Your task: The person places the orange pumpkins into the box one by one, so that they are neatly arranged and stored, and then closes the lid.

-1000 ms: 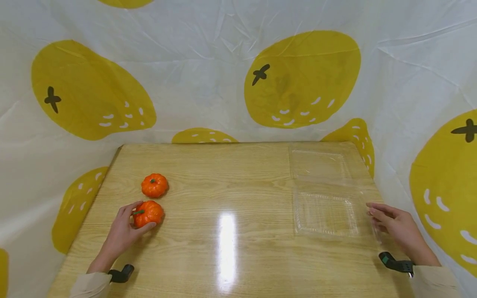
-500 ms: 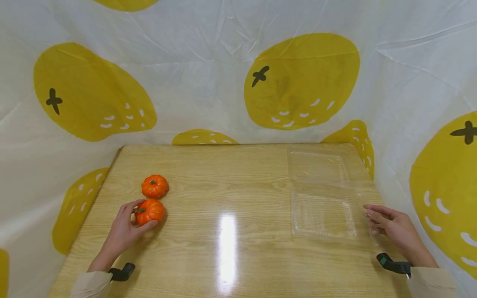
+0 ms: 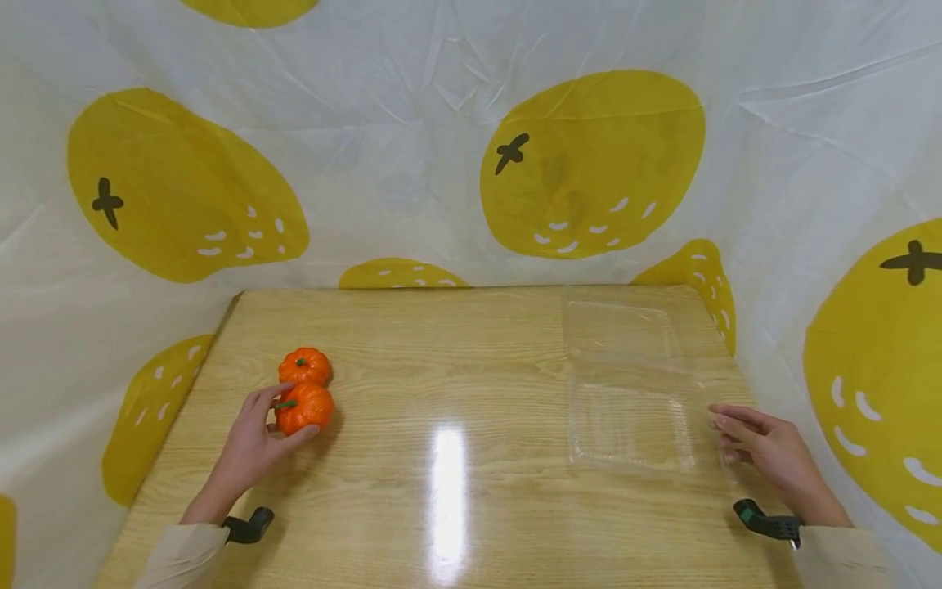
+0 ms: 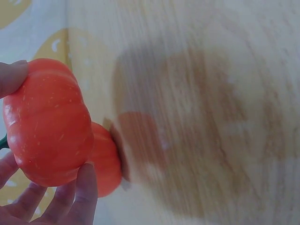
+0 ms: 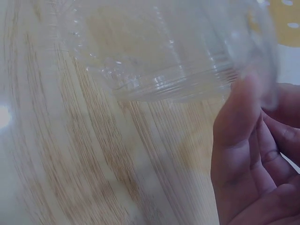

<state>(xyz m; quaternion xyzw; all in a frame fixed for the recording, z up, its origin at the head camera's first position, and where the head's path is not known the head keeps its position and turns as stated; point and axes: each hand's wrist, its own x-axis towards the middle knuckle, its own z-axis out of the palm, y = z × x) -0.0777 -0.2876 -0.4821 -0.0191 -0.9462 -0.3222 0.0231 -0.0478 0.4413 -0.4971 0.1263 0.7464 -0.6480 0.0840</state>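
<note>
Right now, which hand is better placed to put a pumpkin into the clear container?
Likely the left hand: it grips the nearer orange pumpkin, while the right hand, on the opposite side, pinches the clear container.

In front of me hangs a white sheet [image 3: 397, 188], which also closes in my left and right sides; it is creased, with sharp wrinkles above the middle of the far side. Large yellow lemons [image 3: 592, 164] are printed on it, three of them with a dark cross [image 3: 106, 202], and most with short white dashes [image 3: 216, 236]. Others are cut off by the edge of my view or by the table [image 3: 441, 360] before me. That is pale wood, its grain running mostly side to side, its top glossy enough that a long white glare [image 3: 448, 499] stretches toward me near the middle.
</note>
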